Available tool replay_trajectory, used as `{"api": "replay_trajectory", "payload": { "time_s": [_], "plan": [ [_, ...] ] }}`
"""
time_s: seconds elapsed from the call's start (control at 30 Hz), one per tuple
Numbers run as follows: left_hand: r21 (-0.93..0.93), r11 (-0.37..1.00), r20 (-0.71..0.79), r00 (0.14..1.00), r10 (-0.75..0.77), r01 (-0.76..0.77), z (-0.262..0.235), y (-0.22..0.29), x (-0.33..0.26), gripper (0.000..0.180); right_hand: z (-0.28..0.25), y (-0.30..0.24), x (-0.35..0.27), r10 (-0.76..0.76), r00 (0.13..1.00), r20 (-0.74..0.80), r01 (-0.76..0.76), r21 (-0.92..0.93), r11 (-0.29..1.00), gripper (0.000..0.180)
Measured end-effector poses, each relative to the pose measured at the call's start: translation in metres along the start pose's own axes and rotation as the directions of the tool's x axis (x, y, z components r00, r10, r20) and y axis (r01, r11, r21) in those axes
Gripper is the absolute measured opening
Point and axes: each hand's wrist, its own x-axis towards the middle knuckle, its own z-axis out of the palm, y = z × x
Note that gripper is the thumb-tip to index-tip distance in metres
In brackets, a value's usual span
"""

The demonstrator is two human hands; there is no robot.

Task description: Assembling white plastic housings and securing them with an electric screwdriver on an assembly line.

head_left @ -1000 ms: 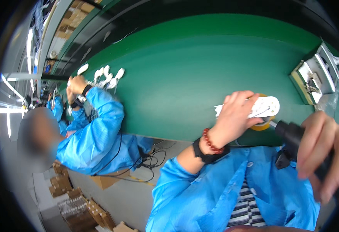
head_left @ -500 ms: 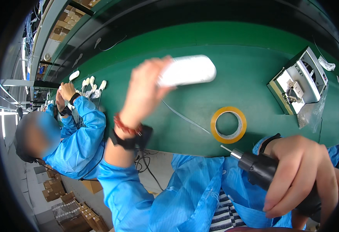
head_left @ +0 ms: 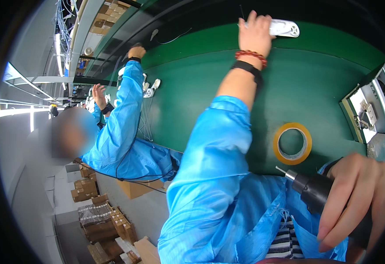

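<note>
- Left hand (head_left: 254,31): arm stretched fully forward, fingers closed over one end of a white power strip (head_left: 285,29), which now lies at the far edge of the green worktop (head_left: 192,92). Half a second ago the same hand held the strip raised in the air, nearer the body; a second ago the strip was close in, above the tape roll.
- Left wrist carries a red bead bracelet (head_left: 250,54) and a black band (head_left: 247,67), as before.
- Right hand (head_left: 355,198): fingers wrapped around the black body of an electric screwdriver (head_left: 309,187), bit pointing left, held just off the near edge of the worktop. Position little changed from the earlier frames.
- Yellow tape roll (head_left: 292,143): flat on the worktop, between the screwdriver and the outstretched arm, well apart from the strip. It has not shifted.
- Grey fixture (head_left: 372,110): at the right side of the worktop, untouched.
- Co-worker in a blue coat (head_left: 122,127): at the left, one arm now reaching up to the far side of the worktop; earlier both hands were down by small white parts (head_left: 150,86).
</note>
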Motion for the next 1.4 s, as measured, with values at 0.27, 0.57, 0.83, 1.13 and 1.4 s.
{"api": "replay_trajectory", "payload": {
  "time_s": [0.27,0.57,0.83,1.13,1.4],
  "plan": [
    [-0.328,0.943,-0.211,0.970,-0.122,0.048,-0.035,0.036,-0.015,0.053,0.021,0.085,0.044,0.026,0.996,0.082,-0.030,0.052,0.998,0.029],
    [-0.992,0.024,0.124,0.974,0.187,0.122,-0.178,0.058,-0.114,0.050,0.003,0.090,0.021,0.029,0.894,-0.447,-0.361,-0.681,0.638,0.116],
    [-0.379,-0.918,0.358,0.897,-0.258,-0.113,-0.186,0.041,-0.162,0.041,0.066,0.161,-0.042,0.543,0.589,-0.598,-0.741,-0.668,0.070,0.061],
    [-0.458,-0.889,0.597,0.731,-0.329,-0.026,-0.091,-0.006,-0.180,0.038,0.142,0.069,0.069,0.562,0.210,-0.800,-0.844,-0.438,-0.308,0.014],
    [-0.467,-0.884,0.643,0.686,-0.339,0.000,-0.065,-0.005,-0.176,0.036,0.141,0.173,0.111,0.487,0.200,-0.850,-0.884,-0.371,-0.284,0.014]
  ]
}}
